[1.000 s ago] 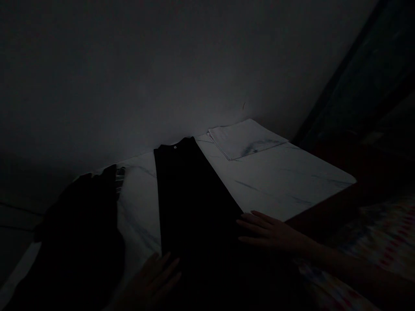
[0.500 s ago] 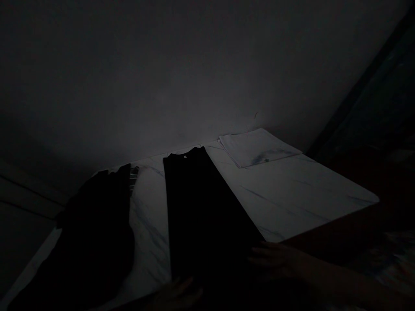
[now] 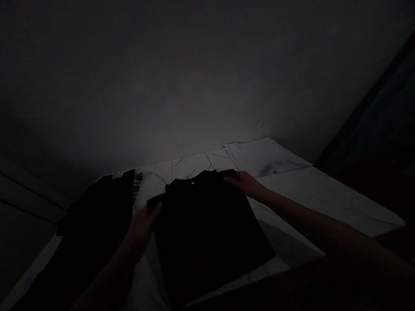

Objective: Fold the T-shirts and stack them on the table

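Observation:
A black shirt (image 3: 207, 229) with a small pale label at its neckline is in the middle, over the white marbled table (image 3: 298, 194). My left hand (image 3: 144, 220) grips its upper left edge, the thumb on top of the cloth. At the upper right edge, my right hand (image 3: 243, 183) holds the fabric the same way. The hem hangs near the table's front edge. The picture is very dark, so folds in the black cloth cannot be made out.
Dark clothing (image 3: 97, 233) lies along the left side of the table, with a striped piece (image 3: 137, 185) beside it. A folded white cloth (image 3: 269, 155) with a bluish pattern lies at the back right, by the grey wall (image 3: 181, 86).
Both hands have moved up from the near end of the black shirt to its upper corners and taken hold. The shirt now looks shorter and wider, with its hem in view.

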Available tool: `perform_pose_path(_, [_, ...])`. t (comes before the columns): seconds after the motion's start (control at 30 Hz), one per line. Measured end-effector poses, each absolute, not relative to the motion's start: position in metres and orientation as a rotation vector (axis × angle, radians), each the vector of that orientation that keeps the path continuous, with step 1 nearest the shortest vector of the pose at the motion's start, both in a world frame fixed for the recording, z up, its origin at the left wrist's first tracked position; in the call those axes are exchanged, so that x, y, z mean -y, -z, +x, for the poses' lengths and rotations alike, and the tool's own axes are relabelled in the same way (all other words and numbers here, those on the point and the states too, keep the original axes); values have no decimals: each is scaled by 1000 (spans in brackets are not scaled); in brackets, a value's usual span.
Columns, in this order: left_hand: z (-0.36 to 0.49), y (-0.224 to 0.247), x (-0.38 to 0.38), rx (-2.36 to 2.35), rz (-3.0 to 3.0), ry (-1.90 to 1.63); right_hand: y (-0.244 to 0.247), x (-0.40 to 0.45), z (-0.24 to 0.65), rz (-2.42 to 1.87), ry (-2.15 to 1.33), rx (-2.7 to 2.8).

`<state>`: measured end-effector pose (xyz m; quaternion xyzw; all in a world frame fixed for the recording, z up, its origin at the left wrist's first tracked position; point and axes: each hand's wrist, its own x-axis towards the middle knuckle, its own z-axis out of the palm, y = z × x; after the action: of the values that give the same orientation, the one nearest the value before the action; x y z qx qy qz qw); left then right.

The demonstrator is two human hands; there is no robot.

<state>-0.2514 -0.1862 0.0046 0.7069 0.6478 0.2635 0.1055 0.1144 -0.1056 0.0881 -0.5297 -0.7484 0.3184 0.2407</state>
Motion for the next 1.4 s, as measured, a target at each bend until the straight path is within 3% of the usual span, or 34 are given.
perform_pose_path(0.1, [-235, -14, 137, -2142, 1867, -830, -60, 46, 70, -1690, -572, 2000])
perform_pose_path(0.23, [-213, -13, 85, -2382, 1568, -853, -19, 17, 46, -1874, -451, 1968])
perform_pose_path(0.57, [-216, 8, 89, -2506, 1663, -770, -1, 7, 42, -1994, -288, 1960])
perform_pose_path(0.7, [-227, 9, 84, -2461, 1647, -679, -3, 13, 49, -2006, -347, 1986])
perform_pose_path(1.0, [-248, 19, 103, -1822, 1601, -694, -6, 66, 111, -1836, -942, 2211])
perform_pose_path(1.2, [-220, 41, 130, -1893, 1678, -986, 15, 85, 109, -1653, -727, 2042])
perform_pose_path(1.4, [-153, -5, 94, -1863, 1711, -1099, -10, 50, 144, -1437, -673, 1965])
